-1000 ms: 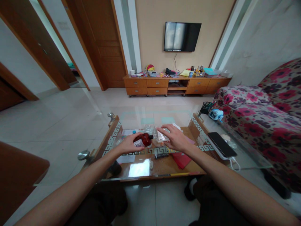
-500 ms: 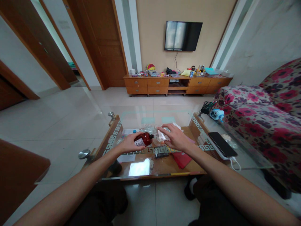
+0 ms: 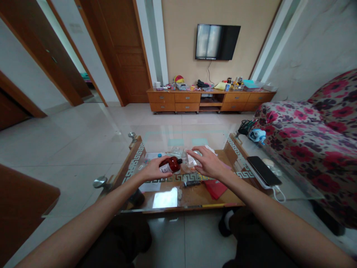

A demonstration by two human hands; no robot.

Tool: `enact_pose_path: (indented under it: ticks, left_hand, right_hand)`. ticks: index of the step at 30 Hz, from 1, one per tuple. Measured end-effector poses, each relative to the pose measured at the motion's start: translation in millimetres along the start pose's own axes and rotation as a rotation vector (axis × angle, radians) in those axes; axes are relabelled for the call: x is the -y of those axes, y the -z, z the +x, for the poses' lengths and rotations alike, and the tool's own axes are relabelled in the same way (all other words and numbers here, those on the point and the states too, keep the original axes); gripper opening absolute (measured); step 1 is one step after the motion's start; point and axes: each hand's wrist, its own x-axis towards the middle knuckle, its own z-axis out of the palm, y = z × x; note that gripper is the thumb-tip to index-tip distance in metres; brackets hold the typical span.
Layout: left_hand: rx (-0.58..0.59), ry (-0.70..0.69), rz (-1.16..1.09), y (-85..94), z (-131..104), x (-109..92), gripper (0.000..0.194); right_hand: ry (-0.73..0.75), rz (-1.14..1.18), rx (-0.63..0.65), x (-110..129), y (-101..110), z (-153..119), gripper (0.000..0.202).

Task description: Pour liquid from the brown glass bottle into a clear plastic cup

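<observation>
A dark red-brown bottle (image 3: 174,163) with a white label and a black neck lies tilted in my left hand (image 3: 155,169), its neck pointing right. My right hand (image 3: 208,161) is closed round a clear container (image 3: 192,160), whose opening faces the bottle's neck. The two vessels are close together over the glass table (image 3: 156,139). Whether they touch, and whether liquid flows between them, cannot be made out.
A black phone (image 3: 264,170) with a white cable lies at the table's right, near a blue sharpener (image 3: 257,136) and a pen holder (image 3: 245,127). Red paper (image 3: 215,189) shows on the lower shelf. A floral sofa (image 3: 301,137) stands at the right.
</observation>
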Motion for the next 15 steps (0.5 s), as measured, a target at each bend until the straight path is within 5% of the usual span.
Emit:
enact_pose_path:
  ticks: [15]
  left_hand:
    - [-0.008,0.001,-0.013,-1.9,0.8,-2.6,0.072]
  right_hand:
    - [0.0,-0.011,0.006,-1.8,-1.5,0.8,0.094]
